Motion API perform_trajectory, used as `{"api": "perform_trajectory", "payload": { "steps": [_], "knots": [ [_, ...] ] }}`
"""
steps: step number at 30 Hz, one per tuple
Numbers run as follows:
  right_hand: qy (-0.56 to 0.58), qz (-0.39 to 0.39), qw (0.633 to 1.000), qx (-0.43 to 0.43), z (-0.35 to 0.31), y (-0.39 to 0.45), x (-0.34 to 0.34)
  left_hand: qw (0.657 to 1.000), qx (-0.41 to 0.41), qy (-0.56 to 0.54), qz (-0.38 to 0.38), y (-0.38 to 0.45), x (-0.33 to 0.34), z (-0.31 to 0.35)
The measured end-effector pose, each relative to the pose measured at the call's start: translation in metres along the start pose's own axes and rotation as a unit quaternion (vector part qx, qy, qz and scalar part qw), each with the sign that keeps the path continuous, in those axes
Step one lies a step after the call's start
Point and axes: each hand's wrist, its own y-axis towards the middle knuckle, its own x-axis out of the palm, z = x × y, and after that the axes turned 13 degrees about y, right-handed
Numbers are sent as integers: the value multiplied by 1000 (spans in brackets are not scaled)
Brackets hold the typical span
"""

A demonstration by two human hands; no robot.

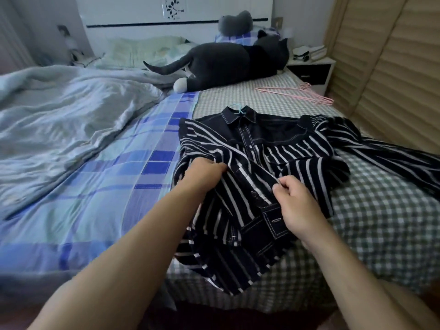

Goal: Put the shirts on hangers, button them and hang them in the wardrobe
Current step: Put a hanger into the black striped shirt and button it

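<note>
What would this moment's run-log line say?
step: buttoning | left hand: grips striped shirt | right hand: pinches placket | hanger hook: at collar

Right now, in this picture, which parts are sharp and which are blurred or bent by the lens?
Head view: the striped shirt and both hands, left hand and right hand, are fairly sharp in soft, dim daylight; the plush cat and headboard look softer; the wide lens bows the louvred doors and stretches the forearms at the bottom edge.

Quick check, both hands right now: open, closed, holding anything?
Left hand: fingers curled, gripping the striped shirt left of the button placket.
Right hand: pinching the shirt's front edge by the buttons.
</note>
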Motion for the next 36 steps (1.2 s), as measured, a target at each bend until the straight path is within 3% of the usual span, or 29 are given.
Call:
{"api": "perform_trajectory", "payload": {
  "steps": [4,6,8,10,12,15,17,18,20,22,23,25,27,28,30,34,36],
  "knots": [
    [124,-4,992,-10,-56,20,20,985,69,-49,149,-5,-79,37],
    [200,-44,978,-33,-96,34,36,961,111,6,254,-3,-134,55],
    [200,-77,971,-102,-127,42,55,921,154,57,354,0,-184,64],
    [115,-44,972,-198,-137,45,72,890,196,46,409,6,-205,54],
    [-10,14,968,-250,-120,49,84,905,206,108,355,20,-186,17],
    [-257,-21,954,-156,-65,55,89,951,108,253,141,25,-109,-69],
    [-333,-107,933,-80,-25,53,86,957,95,215,167,12,-65,-108],
    [-312,-121,940,-69,-10,48,84,958,106,160,212,1,-47,-115],
    [-199,-77,971,-109,10,36,76,947,158,54,274,-25,-20,-112],
    [-69,-20,985,-156,13,24,67,934,233,4,270,-48,1,-105],
    [-25,-28,984,-172,10,21,60,928,274,13,253,-53,12,-106],
    [-23,-139,972,-188,2,19,46,910,339,76,228,-59,33,-117],
    [-104,-271,945,-150,4,18,38,911,334,121,210,-56,46,-129],
    [-142,-297,934,-139,9,18,37,917,315,130,207,-54,49,-131],
    [-184,-262,931,-174,21,19,43,917,290,152,226,-52,48,-128],
    [-152,-131,937,-286,27,30,58,862,352,217,291,-51,51,-112],
    [-117,-111,949,-271,27,35,60,873,341,195,290,-49,52,-108]
  ]
}}
